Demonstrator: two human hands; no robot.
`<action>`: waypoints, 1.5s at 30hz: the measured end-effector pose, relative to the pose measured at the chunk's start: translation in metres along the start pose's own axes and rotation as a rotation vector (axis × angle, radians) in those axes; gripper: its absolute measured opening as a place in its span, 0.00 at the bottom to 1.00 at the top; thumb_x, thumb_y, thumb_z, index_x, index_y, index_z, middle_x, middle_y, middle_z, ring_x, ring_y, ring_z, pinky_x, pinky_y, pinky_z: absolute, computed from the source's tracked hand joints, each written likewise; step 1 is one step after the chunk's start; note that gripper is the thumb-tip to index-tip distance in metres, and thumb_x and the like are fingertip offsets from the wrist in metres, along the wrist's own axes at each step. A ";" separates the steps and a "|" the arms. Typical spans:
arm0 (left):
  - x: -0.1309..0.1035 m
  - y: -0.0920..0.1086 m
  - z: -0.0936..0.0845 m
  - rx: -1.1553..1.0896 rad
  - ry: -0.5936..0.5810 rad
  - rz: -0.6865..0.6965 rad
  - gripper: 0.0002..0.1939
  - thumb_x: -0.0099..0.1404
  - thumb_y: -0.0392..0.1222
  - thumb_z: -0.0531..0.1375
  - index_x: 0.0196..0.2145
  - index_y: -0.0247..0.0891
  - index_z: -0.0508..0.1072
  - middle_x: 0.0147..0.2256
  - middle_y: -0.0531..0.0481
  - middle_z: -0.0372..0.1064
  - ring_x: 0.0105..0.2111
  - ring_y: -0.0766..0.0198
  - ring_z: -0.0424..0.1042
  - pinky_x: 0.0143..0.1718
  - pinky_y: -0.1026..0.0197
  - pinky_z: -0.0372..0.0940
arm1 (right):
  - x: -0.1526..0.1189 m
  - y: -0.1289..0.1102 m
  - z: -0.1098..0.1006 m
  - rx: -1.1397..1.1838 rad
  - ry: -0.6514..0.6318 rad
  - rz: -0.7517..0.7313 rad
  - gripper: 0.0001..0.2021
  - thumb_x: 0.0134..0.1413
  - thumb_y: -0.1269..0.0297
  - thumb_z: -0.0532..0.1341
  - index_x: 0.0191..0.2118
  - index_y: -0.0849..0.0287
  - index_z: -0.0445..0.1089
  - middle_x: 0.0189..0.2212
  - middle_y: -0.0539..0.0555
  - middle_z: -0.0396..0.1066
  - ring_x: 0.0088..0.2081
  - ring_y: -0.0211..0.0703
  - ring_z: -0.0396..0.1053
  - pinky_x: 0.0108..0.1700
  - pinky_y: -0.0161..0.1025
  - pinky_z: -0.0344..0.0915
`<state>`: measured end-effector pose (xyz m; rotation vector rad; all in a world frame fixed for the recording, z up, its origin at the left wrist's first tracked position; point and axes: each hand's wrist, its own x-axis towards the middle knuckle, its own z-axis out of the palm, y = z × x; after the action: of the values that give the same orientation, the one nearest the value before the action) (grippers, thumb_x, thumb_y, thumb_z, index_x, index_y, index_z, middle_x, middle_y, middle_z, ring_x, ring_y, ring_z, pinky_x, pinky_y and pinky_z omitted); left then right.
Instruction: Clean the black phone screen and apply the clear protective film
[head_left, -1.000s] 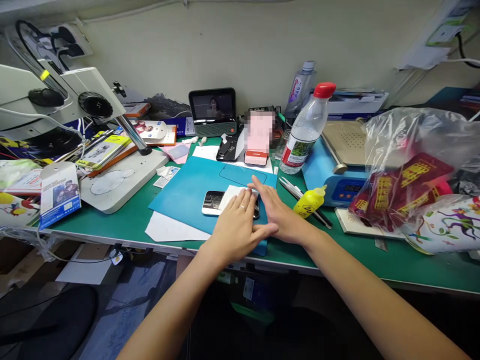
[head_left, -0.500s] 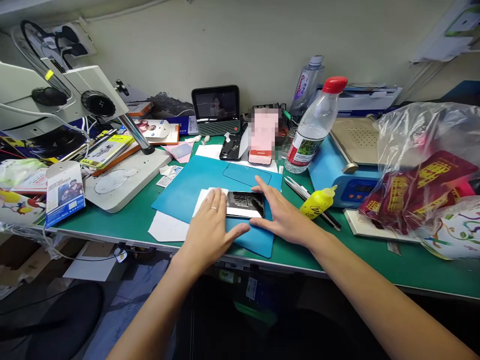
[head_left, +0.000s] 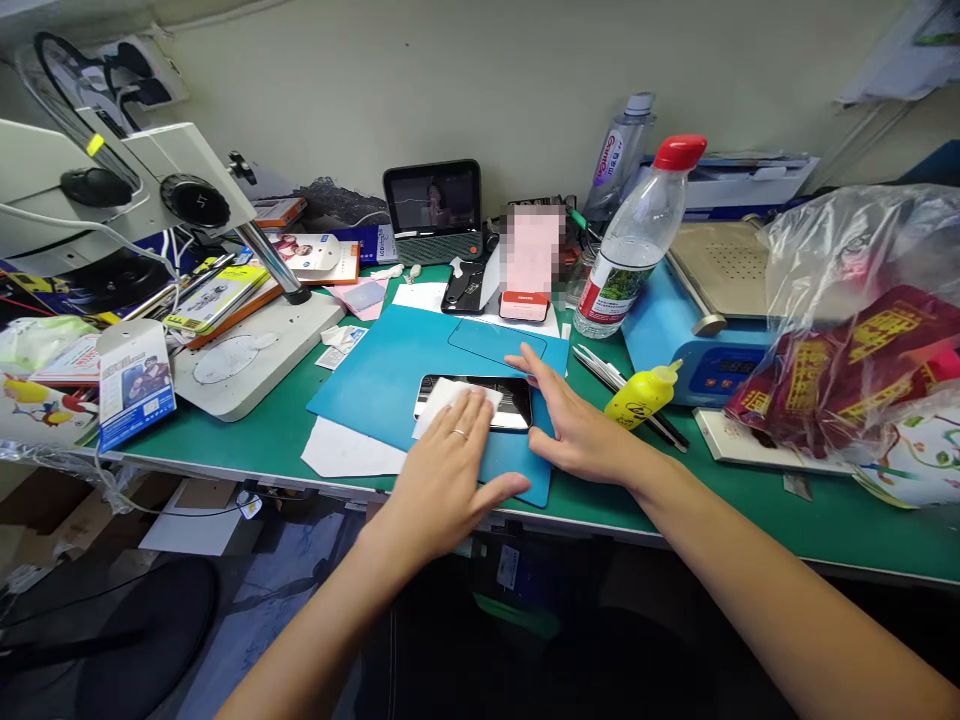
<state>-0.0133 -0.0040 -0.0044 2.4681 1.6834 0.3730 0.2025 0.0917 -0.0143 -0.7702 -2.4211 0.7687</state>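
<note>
A phone [head_left: 516, 402] lies screen up on a blue mat [head_left: 375, 370], its glass dark and reflective. My left hand [head_left: 450, 480] lies flat, pressing a folded white wipe [head_left: 435, 402] onto the left and middle of the screen; a ring is on one finger. Beside the phone's right end is my right hand [head_left: 581, 425], thumb and fingers spread around that edge and holding nothing else. Behind the phone, a thin black-outlined glass sheet [head_left: 495, 342] rests on the mat. Under the left hand, part of the phone is hidden.
To the right are tweezers [head_left: 600, 365], a yellow squeeze bottle [head_left: 641, 395], a red-capped water bottle [head_left: 637, 240] and a blue heating plate [head_left: 697, 350]. A microscope stand [head_left: 247, 370] occupies the left. At the back stand a small display [head_left: 433, 200] and another phone [head_left: 525, 260].
My left hand has slid rightward with the wipe, baring the phone's left end and covering the middle of its screen. My right hand stays at the right edge. The view has shifted slightly.
</note>
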 end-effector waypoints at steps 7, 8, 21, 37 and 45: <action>0.008 -0.012 -0.005 0.028 -0.039 -0.062 0.48 0.77 0.69 0.42 0.74 0.21 0.53 0.75 0.30 0.44 0.76 0.43 0.44 0.75 0.41 0.48 | 0.001 0.009 0.004 0.107 0.058 0.058 0.49 0.60 0.74 0.54 0.79 0.46 0.26 0.77 0.60 0.49 0.77 0.56 0.47 0.74 0.67 0.52; 0.010 -0.003 -0.002 0.021 -0.035 -0.046 0.50 0.76 0.71 0.43 0.74 0.20 0.52 0.75 0.29 0.44 0.76 0.43 0.44 0.75 0.41 0.48 | 0.001 0.009 0.004 0.123 0.070 0.062 0.48 0.61 0.74 0.53 0.79 0.46 0.27 0.76 0.60 0.50 0.77 0.56 0.48 0.74 0.67 0.52; -0.011 -0.020 -0.003 0.069 0.022 -0.113 0.46 0.78 0.68 0.42 0.73 0.23 0.54 0.74 0.29 0.48 0.76 0.44 0.46 0.74 0.42 0.50 | 0.003 0.005 0.002 0.225 0.133 0.129 0.40 0.68 0.66 0.53 0.79 0.43 0.34 0.74 0.58 0.56 0.75 0.55 0.53 0.73 0.68 0.55; 0.031 0.055 0.009 -0.022 -0.028 0.015 0.55 0.73 0.75 0.41 0.74 0.19 0.52 0.74 0.30 0.48 0.76 0.47 0.45 0.76 0.50 0.46 | 0.007 0.003 -0.001 0.243 0.189 0.236 0.38 0.70 0.36 0.48 0.77 0.47 0.48 0.71 0.61 0.63 0.71 0.60 0.61 0.72 0.66 0.56; -0.011 -0.020 -0.011 0.059 -0.032 -0.208 0.47 0.77 0.69 0.42 0.74 0.21 0.52 0.75 0.30 0.43 0.76 0.44 0.42 0.75 0.42 0.47 | 0.006 0.005 0.000 0.300 0.172 0.240 0.46 0.62 0.26 0.43 0.77 0.45 0.48 0.71 0.59 0.62 0.73 0.63 0.56 0.74 0.67 0.52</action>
<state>-0.0377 -0.0078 -0.0005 2.2940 1.9412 0.2619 0.1993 0.0989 -0.0159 -0.9696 -2.0229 1.0813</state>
